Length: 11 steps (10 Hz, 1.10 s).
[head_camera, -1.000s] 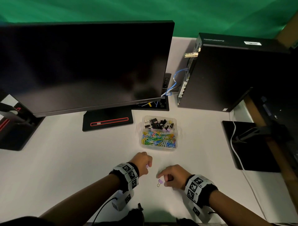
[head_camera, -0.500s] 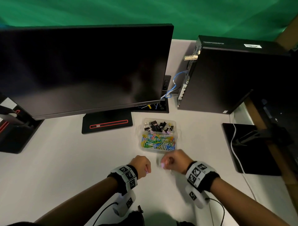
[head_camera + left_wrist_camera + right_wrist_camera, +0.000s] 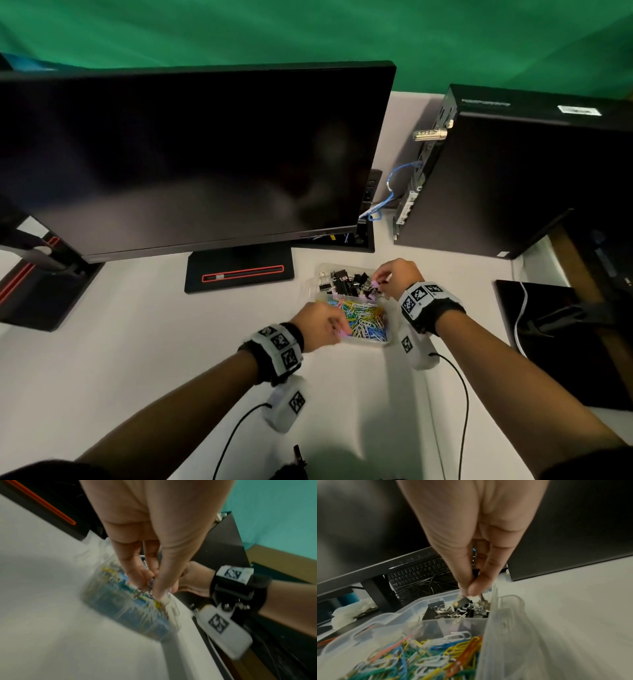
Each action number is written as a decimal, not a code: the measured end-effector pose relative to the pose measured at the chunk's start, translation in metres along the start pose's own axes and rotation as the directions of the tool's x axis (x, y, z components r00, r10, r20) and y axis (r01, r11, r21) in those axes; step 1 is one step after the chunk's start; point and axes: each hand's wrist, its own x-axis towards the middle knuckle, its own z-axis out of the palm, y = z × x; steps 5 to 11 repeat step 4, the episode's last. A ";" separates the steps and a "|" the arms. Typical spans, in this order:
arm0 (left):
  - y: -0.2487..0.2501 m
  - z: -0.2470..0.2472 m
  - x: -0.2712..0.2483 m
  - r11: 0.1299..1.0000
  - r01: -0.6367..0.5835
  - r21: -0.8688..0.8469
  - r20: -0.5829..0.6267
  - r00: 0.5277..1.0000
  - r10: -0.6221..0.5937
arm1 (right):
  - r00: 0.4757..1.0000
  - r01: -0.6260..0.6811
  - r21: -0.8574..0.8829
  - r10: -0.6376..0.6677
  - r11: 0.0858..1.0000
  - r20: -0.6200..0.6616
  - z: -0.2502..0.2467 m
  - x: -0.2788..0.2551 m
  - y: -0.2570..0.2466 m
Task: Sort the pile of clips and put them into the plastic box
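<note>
A clear plastic box (image 3: 390, 337) stands on the white desk. Its far compartment holds black binder clips (image 3: 344, 282), its near one coloured paper clips (image 3: 364, 320). My right hand (image 3: 378, 279) pinches a small purple binder clip (image 3: 375, 283) just over the binder-clip compartment; in the right wrist view the fingertips (image 3: 471, 589) hold it right above the black clips (image 3: 462, 611). My left hand (image 3: 337, 329) hovers at the box's near left edge and pinches a small clip (image 3: 145, 589) with wire loops. That view is blurred, so I cannot tell the clip's kind.
A large dark monitor (image 3: 191, 154) and its stand base (image 3: 239, 272) are behind the box on the left. A black computer tower (image 3: 507, 178) stands behind on the right. A black pad (image 3: 561, 342) with a white cable lies right. Wrist cables trail toward me.
Both hands moved forward from the near desk to the box. The right hand lifted the purple binder clip off the desk and carried it over the far compartment.
</note>
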 end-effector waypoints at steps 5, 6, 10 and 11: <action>0.003 -0.034 0.068 0.985 0.154 -0.083 -0.265 0.949 -0.171 | 0.987 0.067 0.199 -0.036 0.978 -0.155 -0.016 -0.024 0.016; 0.003 -0.034 0.068 0.985 0.154 -0.083 -0.265 0.949 -0.171 | 0.987 0.067 0.199 -0.036 0.978 -0.155 -0.016 -0.024 0.016; 0.003 -0.034 0.068 0.985 0.154 -0.083 -0.265 0.949 -0.171 | 0.987 0.067 0.199 -0.036 0.978 -0.155 -0.016 -0.024 0.016; 0.003 -0.034 0.068 0.985 0.154 -0.083 -0.265 0.949 -0.171 | 0.987 0.067 0.199 -0.036 0.978 -0.155 -0.016 -0.024 0.016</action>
